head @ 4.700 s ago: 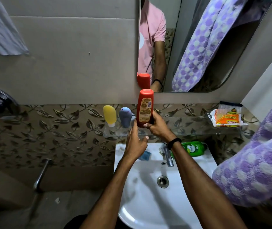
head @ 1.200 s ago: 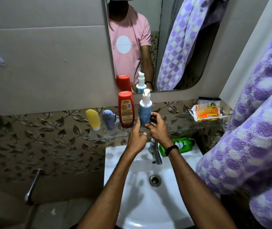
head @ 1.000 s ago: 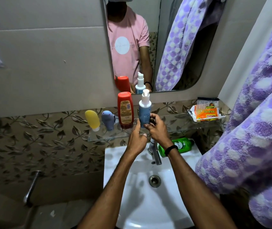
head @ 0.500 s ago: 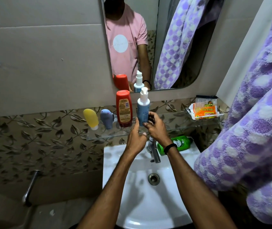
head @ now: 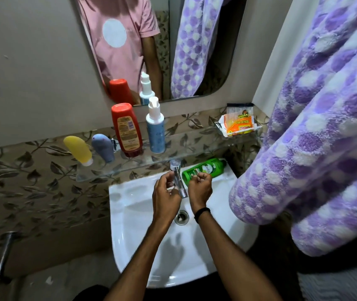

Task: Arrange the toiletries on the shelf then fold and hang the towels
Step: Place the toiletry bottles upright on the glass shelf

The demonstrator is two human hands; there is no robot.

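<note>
On the glass shelf (head: 197,152) stand a yellow tube (head: 78,150), a grey-blue tube (head: 103,150), a red bottle (head: 126,129) and a blue pump bottle (head: 156,129), side by side. A green bottle (head: 203,169) lies on the sink's back rim, under the shelf. My left hand (head: 165,195) and my right hand (head: 199,187) hover over the basin on either side of the tap (head: 178,179), fingers loosely curled, holding nothing. A purple dotted towel (head: 316,135) hangs at the right.
A white sink (head: 129,218) sits below the shelf. A scrub pad packet (head: 239,124) rests in a small wall holder at the right. The mirror (head: 194,46) above shows a second purple towel and a person in a pink shirt. A metal pipe (head: 4,255) sticks out at lower left.
Both hands have let go of the blue pump bottle, which stands on the shelf, and dropped down to the tap. The view has tilted downward.
</note>
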